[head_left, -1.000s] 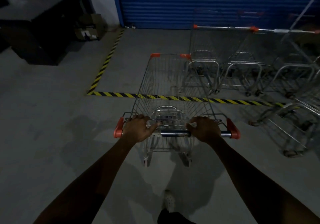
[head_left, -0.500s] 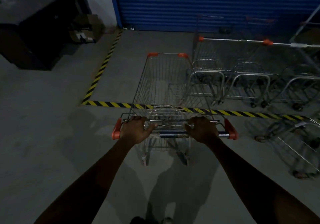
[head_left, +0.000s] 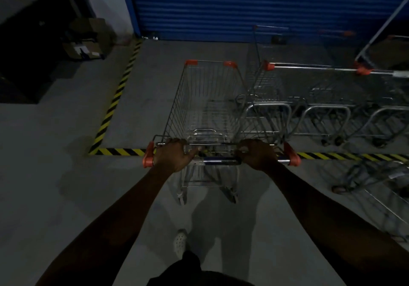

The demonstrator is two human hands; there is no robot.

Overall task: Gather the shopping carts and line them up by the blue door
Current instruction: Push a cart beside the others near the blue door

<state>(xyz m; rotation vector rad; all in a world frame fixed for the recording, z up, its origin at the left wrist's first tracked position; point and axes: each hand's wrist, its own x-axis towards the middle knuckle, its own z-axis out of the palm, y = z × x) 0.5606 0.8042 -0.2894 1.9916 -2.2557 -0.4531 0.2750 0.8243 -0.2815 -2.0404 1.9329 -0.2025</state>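
An empty wire shopping cart [head_left: 205, 99] with orange corner caps stands in front of me, its nose pointing at the blue roller door [head_left: 254, 7]. My left hand [head_left: 173, 155] grips the left part of its handle bar [head_left: 221, 160]. On the right part of the same bar my right hand [head_left: 257, 154] is wrapped. Most of the cart's basket lies beyond the black-and-yellow floor tape [head_left: 119, 151]. Just right of it a row of parked carts [head_left: 321, 99] stands side on before the door.
Another cart [head_left: 380, 188] stands at the right edge on my side of the tape. A dark counter [head_left: 33, 49] and cardboard boxes [head_left: 86, 42] fill the far left. Striped tape [head_left: 124, 82] also runs up the left of the bay. My shoe [head_left: 180, 240] shows below.
I have walked forward pushing the cart, whose basket has crossed the tape line. The door and the parked carts are nearer. Both hands keep their hold on the handle.
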